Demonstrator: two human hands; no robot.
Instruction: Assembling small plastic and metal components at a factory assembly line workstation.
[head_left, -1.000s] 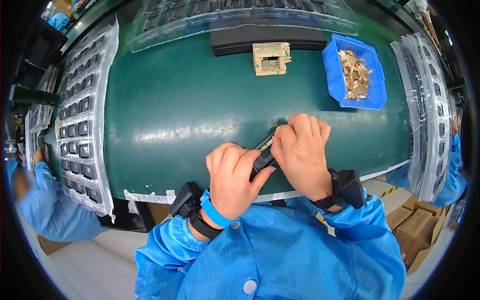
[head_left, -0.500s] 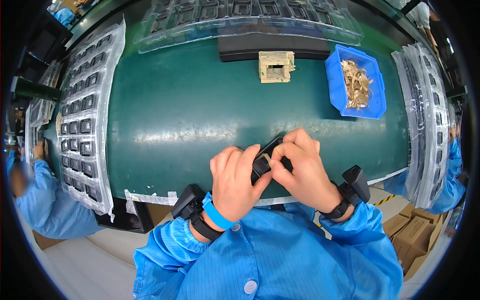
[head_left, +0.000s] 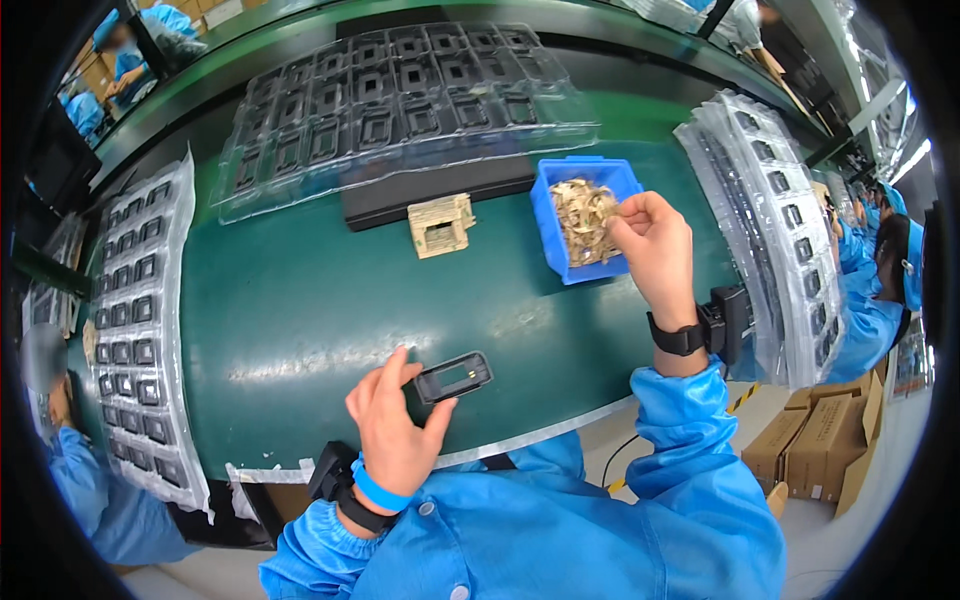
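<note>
In my left hand (head_left: 395,425), a black rectangular plastic housing (head_left: 473,372) with a window in it is gripped by one end between thumb and fingers, low over the bench. My right hand (head_left: 655,245) is pinched closed at the right side of a blue plastic bin (head_left: 553,236). Curled tan paper strips (head_left: 583,215) are heaped inside that bin. Whatever lies between the right fingertips is too small to tell from the strips behind it. Left of the bin sits a stack of tan rectangular frame-shaped pieces (head_left: 440,226).
Behind the stack lies a long black block (head_left: 375,203), with clear trays of black frames (head_left: 375,125) beyond it. More filled trays line the left (head_left: 130,320) and right (head_left: 790,215) bench edges. Cardboard boxes (head_left: 815,440) stand at lower right. Co-workers in blue sit on both sides.
My hands have separated. The right one has moved up and right to the bin, while the left keeps the housing, its window now exposed. The view has shifted to the right.
</note>
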